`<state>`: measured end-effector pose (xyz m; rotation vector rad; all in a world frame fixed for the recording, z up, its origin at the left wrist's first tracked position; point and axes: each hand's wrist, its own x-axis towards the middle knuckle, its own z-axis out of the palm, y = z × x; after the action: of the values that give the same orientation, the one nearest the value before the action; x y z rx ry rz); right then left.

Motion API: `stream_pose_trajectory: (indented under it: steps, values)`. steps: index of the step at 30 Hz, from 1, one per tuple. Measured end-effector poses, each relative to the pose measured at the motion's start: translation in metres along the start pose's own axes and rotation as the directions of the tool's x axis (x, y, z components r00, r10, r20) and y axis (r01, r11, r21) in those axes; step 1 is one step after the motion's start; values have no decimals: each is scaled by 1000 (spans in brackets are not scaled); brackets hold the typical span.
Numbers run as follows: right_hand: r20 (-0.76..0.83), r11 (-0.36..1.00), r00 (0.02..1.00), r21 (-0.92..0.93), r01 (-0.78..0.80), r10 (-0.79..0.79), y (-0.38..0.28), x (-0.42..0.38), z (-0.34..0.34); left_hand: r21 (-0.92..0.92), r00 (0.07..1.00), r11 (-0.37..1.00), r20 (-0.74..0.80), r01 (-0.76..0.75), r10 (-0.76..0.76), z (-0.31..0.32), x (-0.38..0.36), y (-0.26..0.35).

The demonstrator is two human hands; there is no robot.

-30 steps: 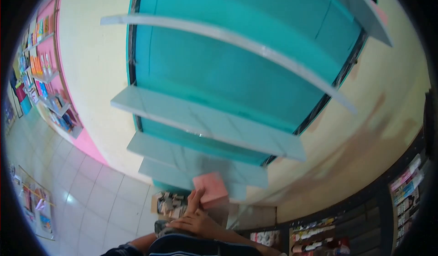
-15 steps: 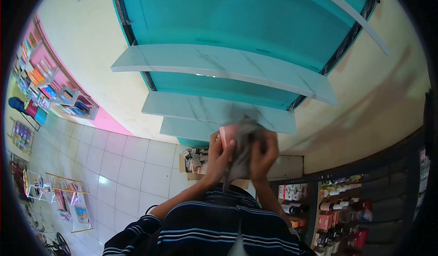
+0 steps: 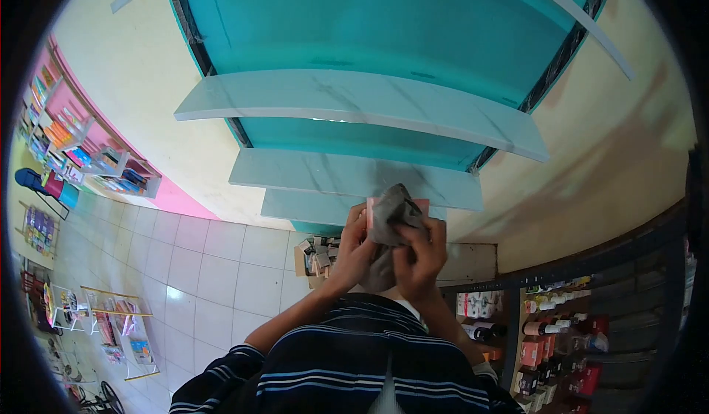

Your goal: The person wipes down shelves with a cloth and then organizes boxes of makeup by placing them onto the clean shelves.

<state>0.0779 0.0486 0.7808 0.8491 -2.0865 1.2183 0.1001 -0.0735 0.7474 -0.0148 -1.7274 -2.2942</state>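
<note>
Lower centre, the left hand clamps its fingers on the box; the right hand grips the cloth over it. Hard rubbing could make the box slip.

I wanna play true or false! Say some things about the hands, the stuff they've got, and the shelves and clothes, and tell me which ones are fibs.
1. The right hand holds a grey cloth. True.
2. The pink box is far away from both hands. False: the left hand is holding the pink box, and the grey cloth is up against it.
3. Small items are jumbled in an open cardboard box. True.
4. The panel behind the shelves is red. False: the panel is blue-green.
5. The sleeves have stripes. True.
</note>
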Motion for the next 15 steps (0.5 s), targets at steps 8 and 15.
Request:
stream_pose_trajectory:
  steps: [8, 15]
  values:
    - [14, 301, 658, 881, -364, 753, 59, -2, -47, -290, 865, 840, 363, 458, -347, -22, 18, 34]
    - [662, 825, 673, 145, -546, 329, 12, 44, -76, 216, 743, 973, 637, 85, -206, -15, 38, 50]
